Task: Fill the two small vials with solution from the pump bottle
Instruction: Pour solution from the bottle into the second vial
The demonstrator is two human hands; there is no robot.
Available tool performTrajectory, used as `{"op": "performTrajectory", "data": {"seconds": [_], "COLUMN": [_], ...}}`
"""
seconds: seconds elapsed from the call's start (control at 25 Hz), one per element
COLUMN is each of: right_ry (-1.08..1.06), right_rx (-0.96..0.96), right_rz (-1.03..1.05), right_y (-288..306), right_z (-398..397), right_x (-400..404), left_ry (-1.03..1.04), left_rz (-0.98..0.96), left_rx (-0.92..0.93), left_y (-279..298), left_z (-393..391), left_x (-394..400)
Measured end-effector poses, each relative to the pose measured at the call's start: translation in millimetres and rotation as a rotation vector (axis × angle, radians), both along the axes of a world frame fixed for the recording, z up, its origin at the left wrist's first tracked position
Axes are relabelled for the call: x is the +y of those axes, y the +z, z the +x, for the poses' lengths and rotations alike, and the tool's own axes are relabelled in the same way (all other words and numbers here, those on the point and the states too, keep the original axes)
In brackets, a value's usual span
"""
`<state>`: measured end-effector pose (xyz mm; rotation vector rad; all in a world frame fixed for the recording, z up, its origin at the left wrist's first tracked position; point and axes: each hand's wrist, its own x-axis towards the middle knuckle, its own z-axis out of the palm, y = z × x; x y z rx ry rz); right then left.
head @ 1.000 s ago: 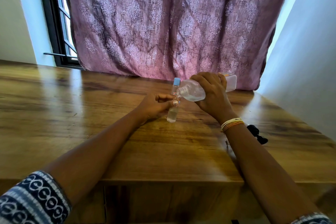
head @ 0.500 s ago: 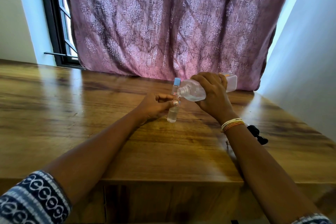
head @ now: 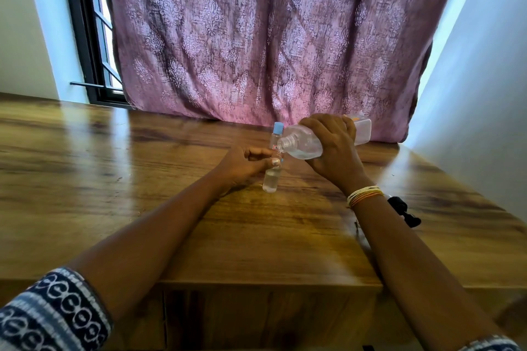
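My right hand grips the clear pump bottle, tipped on its side with its open threaded neck pointing left and down. My left hand pinches the top of a small clear vial that stands on the wooden table, right under the bottle's neck. The vial holds clear liquid. Just behind it stands a second small vial with a light blue cap, partly hidden by the bottle.
A black pump head lies on the table behind my right forearm. A purple patterned curtain hangs along the table's far edge, with a dark window frame to the left and a white wall on the right.
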<state>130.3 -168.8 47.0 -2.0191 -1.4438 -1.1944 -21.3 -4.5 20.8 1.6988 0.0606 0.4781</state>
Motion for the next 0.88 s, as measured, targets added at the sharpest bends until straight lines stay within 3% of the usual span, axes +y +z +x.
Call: {"op": "performTrajectory", "data": {"seconds": [0.32,0.48,0.88], "right_ry": [0.006,0.068,0.279], "right_rx": [0.009,0.11,0.813], "right_rz": [0.015,0.037,0.476], "right_y": [2,0,19], "right_z": [-3,-5,11], "right_x": [1,1,-2], "left_ry": [-0.012,-0.001,-0.061], "left_rz": [0.031,0.011,-0.021], "left_rx": [-0.029,-0.03,-0.023], "left_y": [-1,-3,-2], "left_z": [0,2,2], "left_x": [2,2,2]}}
